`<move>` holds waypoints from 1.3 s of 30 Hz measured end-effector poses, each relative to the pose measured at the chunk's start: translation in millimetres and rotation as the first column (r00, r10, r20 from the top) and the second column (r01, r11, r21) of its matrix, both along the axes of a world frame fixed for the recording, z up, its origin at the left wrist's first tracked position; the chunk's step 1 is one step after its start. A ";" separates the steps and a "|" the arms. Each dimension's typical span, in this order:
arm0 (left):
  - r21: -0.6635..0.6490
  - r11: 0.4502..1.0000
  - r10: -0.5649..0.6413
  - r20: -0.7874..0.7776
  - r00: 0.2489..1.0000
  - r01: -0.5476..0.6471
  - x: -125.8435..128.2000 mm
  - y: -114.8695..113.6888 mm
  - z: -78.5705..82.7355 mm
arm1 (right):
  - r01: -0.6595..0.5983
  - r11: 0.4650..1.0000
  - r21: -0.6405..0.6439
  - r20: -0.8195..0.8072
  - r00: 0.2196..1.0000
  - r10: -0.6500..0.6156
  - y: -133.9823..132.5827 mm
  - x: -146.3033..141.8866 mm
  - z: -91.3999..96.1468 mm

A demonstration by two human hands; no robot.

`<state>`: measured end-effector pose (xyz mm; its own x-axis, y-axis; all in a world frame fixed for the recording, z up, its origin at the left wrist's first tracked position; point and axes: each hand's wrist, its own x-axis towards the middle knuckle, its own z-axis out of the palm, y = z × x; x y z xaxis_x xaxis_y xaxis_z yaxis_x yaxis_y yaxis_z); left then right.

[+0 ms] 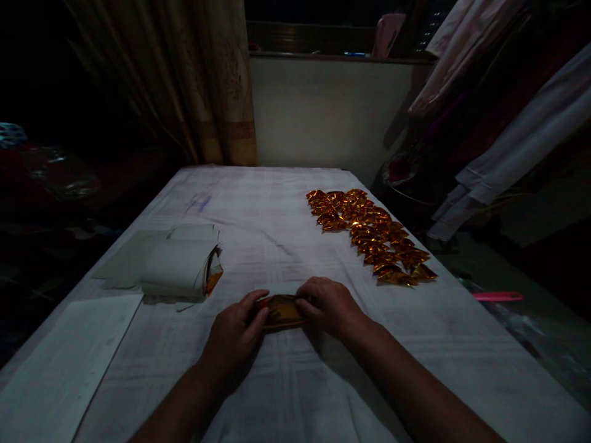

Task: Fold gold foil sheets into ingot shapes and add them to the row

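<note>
Between my two hands, low over the cloth-covered table, is a partly rolled or folded sheet of gold foil paper (282,312), its gold face toward me and a pale strip showing along its far edge. My left hand (237,329) pinches the sheet's left end between thumb and fingers. At the right end, the bent fingers of my right hand (330,304) close on the paper. Farther off on the right lie rows of shiny folded gold foil pieces (369,231). To the left rests a curled stack of pale-backed foil sheets (178,264), gold showing at its right end.
A white sheet (69,357) lies at the table's near left, on the pale checked tablecloth (258,394). A curtain (212,92) hangs behind, left of the wall. Clothes (521,147) hang at the right, and a pink handle (498,296) shows beyond the right edge.
</note>
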<state>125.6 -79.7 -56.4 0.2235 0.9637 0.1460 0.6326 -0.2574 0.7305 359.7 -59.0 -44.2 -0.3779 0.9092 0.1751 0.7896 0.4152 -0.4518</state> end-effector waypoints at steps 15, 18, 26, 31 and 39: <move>0.216 0.960 -0.097 -0.346 0.933 0.180 -5.3 49.7 -17.5 | 0.213 0.974 -0.071 0.174 0.965 -0.198 4.4 -14.9 -3.5; 0.206 0.959 -0.125 -0.315 0.941 0.196 -6.6 48.3 -20.1 | 0.196 0.978 -0.077 0.168 0.969 -0.181 5.9 -14.0 -3.6; 0.164 0.947 -0.232 -0.252 0.939 0.278 -6.7 44.0 -18.8 | 0.137 0.990 -0.012 0.049 0.989 -0.136 5.1 -9.2 -13.1; 0.213 0.921 -0.282 -0.213 0.935 0.326 -5.2 41.0 -13.6 | 0.121 0.993 0.004 -0.110 0.987 -0.120 5.8 -4.3 -18.6; 0.167 0.979 -0.106 -0.059 0.993 0.115 -4.5 45.1 -8.4 | 0.113 0.986 -0.123 -0.404 0.902 -0.154 10.3 5.1 -25.0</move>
